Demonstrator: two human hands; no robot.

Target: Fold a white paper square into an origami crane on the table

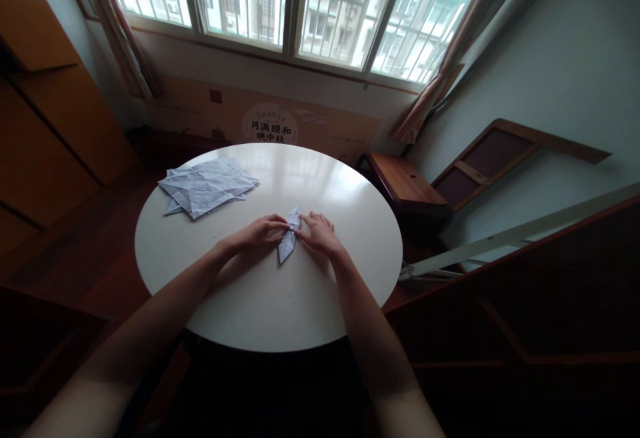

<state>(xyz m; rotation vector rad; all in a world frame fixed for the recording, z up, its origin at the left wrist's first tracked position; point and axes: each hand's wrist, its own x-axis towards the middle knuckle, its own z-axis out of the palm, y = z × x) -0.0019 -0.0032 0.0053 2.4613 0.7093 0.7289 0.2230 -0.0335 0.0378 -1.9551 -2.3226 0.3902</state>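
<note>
While the left hand (267,230) is pinching one narrow folded paper (287,249) near its middle, fingers drawn close together, the right hand (319,230) is touching the opposite edge with thumb and fingertips; whether it is gripping, I cannot tell. The folded paper is lying near the middle of one worktop (270,311), its pointed ends facing towards and away from the person. One pile of creased papers (210,188) is resting at the far left; overlapping edges are making the sheets impossible to count. Beyond, one printed banner (195,108) is showing "月满颐和" above "映中秋". The white, rounded worktop is reflecting light from one barred window (293,11), four panes across, which two curtains (117,25) are flanking. One low wooden stand (406,179) is standing at the right, near a pale wall (575,78).
</note>
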